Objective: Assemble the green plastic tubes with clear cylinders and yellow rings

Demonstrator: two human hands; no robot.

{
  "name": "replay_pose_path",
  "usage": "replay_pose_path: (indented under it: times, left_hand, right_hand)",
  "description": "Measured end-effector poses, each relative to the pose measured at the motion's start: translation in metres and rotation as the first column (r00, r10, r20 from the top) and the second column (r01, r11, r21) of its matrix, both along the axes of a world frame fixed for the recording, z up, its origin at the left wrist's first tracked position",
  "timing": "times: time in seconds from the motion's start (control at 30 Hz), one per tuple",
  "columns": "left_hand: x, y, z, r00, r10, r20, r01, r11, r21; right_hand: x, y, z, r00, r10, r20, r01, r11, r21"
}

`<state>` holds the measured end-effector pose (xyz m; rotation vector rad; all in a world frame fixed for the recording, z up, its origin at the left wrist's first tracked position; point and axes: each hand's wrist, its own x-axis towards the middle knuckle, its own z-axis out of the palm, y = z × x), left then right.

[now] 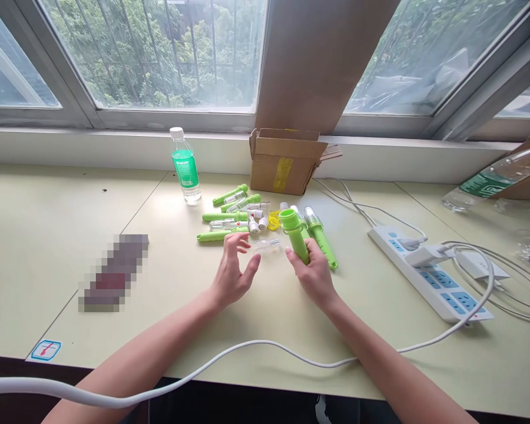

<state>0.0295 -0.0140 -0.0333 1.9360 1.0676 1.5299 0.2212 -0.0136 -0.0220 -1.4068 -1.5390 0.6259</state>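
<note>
My right hand (314,272) is wrapped round a green plastic tube (297,238), held tilted with its open threaded mouth up. My left hand (234,272) has its fingers apart and curved, with nothing in it, beside a clear plastic tube (267,244) on the table. Past the left hand lie several green handles (224,217) with clear tubes among them. White caps (262,224) and yellow rings (274,221) are heaped in the middle. Right of the held tube lies a green tube with a clear top (321,238), partly hidden by my right hand.
A cardboard box (287,162) and a water bottle (185,168) stand at the back. To the right is a power strip (428,277) with plugs. A white cable (265,343) runs across the front, over my forearms. A large bottle (490,179) lies far right.
</note>
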Motion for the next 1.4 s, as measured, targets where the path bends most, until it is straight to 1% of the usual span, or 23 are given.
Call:
replay_pose_path:
  times: [0.13,0.23,0.3,0.33,0.37,0.5,0.57,0.67,0.77,0.83,0.9,0.97,1.07,1.1,1.17,1.2,1.27,1.33,1.4]
  left_hand:
    - [0.0,0.003,-0.004,0.996,0.003,-0.094,0.003,0.998,0.061]
    - [0.0,0.005,-0.005,0.986,-0.007,-0.168,0.017,0.998,0.058]
    - [0.0,0.005,-0.005,0.982,-0.004,-0.19,0.013,0.999,0.046]
    - [0.0,0.005,-0.005,0.98,-0.002,-0.197,0.01,0.999,0.043]
    - [0.001,0.004,-0.005,0.979,0.0,-0.203,0.009,0.999,0.041]
    - [0.0,0.004,-0.004,0.977,0.003,-0.214,0.007,0.999,0.047]
    - [0.0,0.005,-0.005,0.977,0.005,-0.214,0.005,0.999,0.05]
    - [0.0,0.005,-0.006,0.975,0.005,-0.221,0.006,0.999,0.05]
    - [0.0,0.006,-0.006,0.973,0.006,-0.232,0.005,0.999,0.049]
    - [0.0,0.005,-0.005,0.973,0.012,-0.232,-0.001,0.999,0.05]
    - [0.0,0.005,-0.005,0.973,0.019,-0.232,-0.006,0.998,0.054]
    - [0.0,0.006,-0.006,0.972,0.023,-0.234,-0.009,0.998,0.061]
    - [0.001,0.006,-0.007,0.971,0.035,-0.236,-0.02,0.998,0.068]
    - [0.001,0.006,-0.008,0.971,0.044,-0.234,-0.029,0.997,0.068]
    - [0.001,0.005,-0.01,0.972,0.063,-0.226,-0.049,0.996,0.068]
    - [0.002,0.005,-0.01,0.972,0.072,-0.224,-0.058,0.996,0.068]
    - [0.002,0.005,-0.011,0.97,0.094,-0.224,-0.081,0.994,0.069]
    - [0.001,0.005,-0.012,0.967,0.123,-0.224,-0.112,0.992,0.062]
    - [0.0,0.004,-0.012,0.963,0.145,-0.227,-0.139,0.989,0.041]
  right_hand:
    - [0.007,0.019,0.001,0.999,-0.031,0.016,0.032,0.996,-0.08]
    - [0.006,0.032,0.003,0.998,-0.049,0.049,0.054,0.993,-0.102]
    - [0.002,0.042,0.005,0.996,-0.055,0.071,0.064,0.987,-0.145]
    - [0.0,0.047,0.007,0.993,-0.072,0.095,0.085,0.986,-0.143]
    - [-0.001,0.053,0.008,0.985,-0.103,0.138,0.119,0.986,-0.115]
    - [-0.008,0.077,0.011,0.92,-0.215,0.327,0.226,0.974,0.005]
    - [-0.011,0.087,0.011,0.876,-0.235,0.422,0.255,0.967,0.009]
    - [-0.016,0.097,0.008,0.82,-0.235,0.521,0.278,0.961,-0.003]
    - [-0.021,0.101,0.005,0.778,-0.233,0.584,0.295,0.955,-0.012]
    - [-0.024,0.101,0.004,0.766,-0.24,0.596,0.305,0.952,-0.008]
    - [-0.025,0.101,0.004,0.772,-0.253,0.583,0.302,0.953,0.014]
    - [-0.025,0.099,0.006,0.791,-0.288,0.54,0.299,0.952,0.07]
    - [-0.022,0.092,0.013,0.848,-0.342,0.405,0.302,0.94,0.161]
    - [-0.021,0.089,0.016,0.884,-0.325,0.335,0.287,0.945,0.16]
    - [-0.019,0.079,0.021,0.961,-0.224,0.164,0.204,0.971,0.127]
    - [-0.019,0.073,0.023,0.981,-0.169,0.091,0.157,0.98,0.122]
    - [-0.02,0.06,0.026,0.998,-0.062,-0.007,0.062,0.993,0.095]
    - [-0.022,0.047,0.026,0.998,0.013,-0.056,-0.01,0.998,0.056]
    - [-0.025,0.035,0.024,0.997,0.034,-0.076,-0.03,0.998,0.047]
